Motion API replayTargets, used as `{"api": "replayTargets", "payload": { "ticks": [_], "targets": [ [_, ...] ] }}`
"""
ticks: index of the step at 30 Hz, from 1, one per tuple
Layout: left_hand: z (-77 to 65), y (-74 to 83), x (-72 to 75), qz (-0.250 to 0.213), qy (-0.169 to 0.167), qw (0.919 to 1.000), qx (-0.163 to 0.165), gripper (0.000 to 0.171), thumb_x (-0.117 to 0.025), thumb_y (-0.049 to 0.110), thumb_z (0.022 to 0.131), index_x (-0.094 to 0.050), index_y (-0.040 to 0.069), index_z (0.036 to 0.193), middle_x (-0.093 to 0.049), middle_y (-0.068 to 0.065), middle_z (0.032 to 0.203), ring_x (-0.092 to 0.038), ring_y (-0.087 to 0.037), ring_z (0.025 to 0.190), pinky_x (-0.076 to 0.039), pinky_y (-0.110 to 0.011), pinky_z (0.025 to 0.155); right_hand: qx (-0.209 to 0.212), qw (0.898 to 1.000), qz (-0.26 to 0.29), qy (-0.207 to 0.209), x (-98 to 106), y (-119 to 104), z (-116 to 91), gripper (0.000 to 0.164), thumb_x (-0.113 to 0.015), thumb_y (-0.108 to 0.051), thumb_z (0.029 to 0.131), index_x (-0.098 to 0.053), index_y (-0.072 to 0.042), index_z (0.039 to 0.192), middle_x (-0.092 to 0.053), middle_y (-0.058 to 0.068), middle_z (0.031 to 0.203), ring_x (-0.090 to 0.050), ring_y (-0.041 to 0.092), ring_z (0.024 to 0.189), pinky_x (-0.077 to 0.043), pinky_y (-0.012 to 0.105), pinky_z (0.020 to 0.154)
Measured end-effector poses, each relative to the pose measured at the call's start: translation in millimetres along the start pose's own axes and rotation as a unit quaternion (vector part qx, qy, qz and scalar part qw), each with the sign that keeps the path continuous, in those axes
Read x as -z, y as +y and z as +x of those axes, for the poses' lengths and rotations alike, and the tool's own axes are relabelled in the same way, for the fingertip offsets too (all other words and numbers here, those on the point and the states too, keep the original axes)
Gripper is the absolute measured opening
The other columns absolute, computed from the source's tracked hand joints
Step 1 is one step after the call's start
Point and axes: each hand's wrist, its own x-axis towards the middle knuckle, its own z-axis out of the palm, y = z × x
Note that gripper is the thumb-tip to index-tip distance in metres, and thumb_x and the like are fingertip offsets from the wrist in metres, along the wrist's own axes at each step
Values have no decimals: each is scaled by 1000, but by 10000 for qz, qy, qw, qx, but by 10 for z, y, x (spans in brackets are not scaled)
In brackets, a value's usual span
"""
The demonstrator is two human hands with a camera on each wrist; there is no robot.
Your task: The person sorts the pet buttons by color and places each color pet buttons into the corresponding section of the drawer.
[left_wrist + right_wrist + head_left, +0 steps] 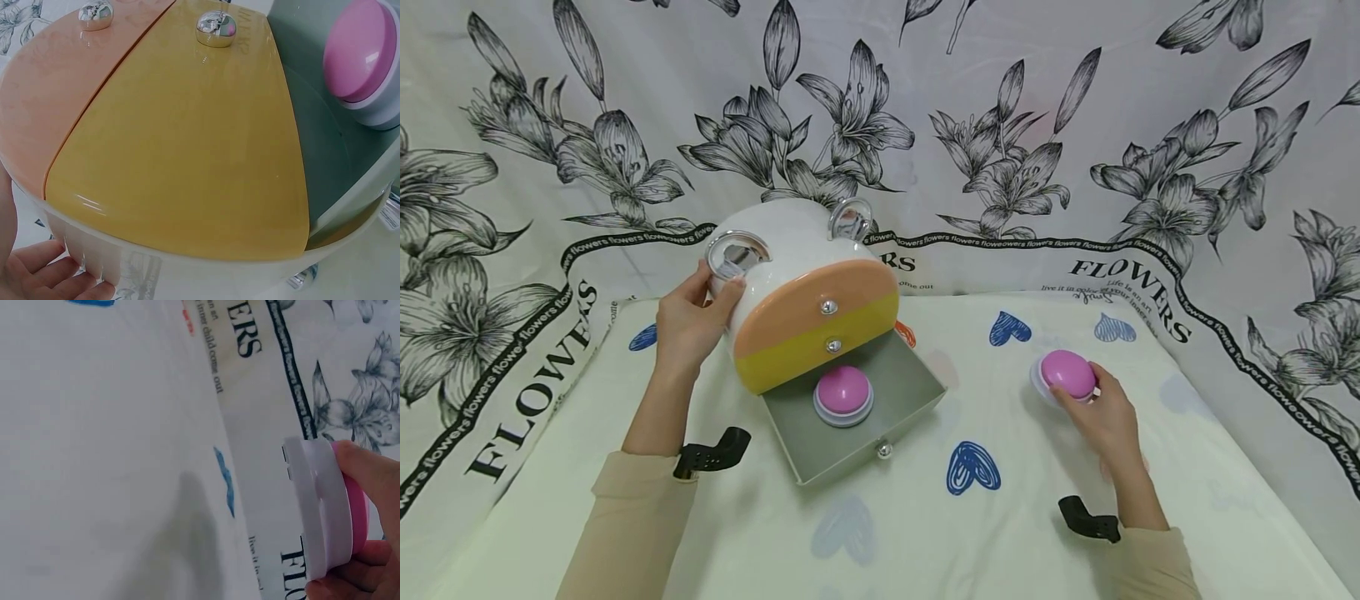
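Observation:
My left hand (692, 325) rests against the side of a white rounded drawer box (790, 221) with chrome ring ears. In the left wrist view its fingers (56, 275) lie extended along the glossy white side. The orange drawer (790, 310) and yellow drawer (790, 354) are in; the grey-green bottom drawer (895, 408) is pulled out. Inside it sits a pink push button (842, 390) with a white base. To the right, my right hand (1108, 417) grips a second pink push button (1067, 375) by its edge, above the cloth. The right wrist view shows its white base (319, 506) side-on.
A white cloth (925, 533) printed with hearts covers the table. Behind it hangs a flower-print curtain (970, 192) with a black lettered band. Both wrists carry black camera mounts (711, 454).

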Motion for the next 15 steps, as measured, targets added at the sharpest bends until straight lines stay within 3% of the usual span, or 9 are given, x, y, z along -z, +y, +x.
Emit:
{"api": "replayTargets", "payload": {
  "ticks": [15],
  "targets": [
    [-2, 0, 4, 4, 2, 10000, -37, 75, -57, 53, 83, -26, 22, 144, -23, 9, 150, -26, -11, 136, -35, -30, 105, 1259, 9920, 134, 14, -188, -627, -106, 77, -72, -35, 79, -37, 2, 136, -48, 23, 130, -51, 36, 109, -50, 50, 84]
  ]
}}
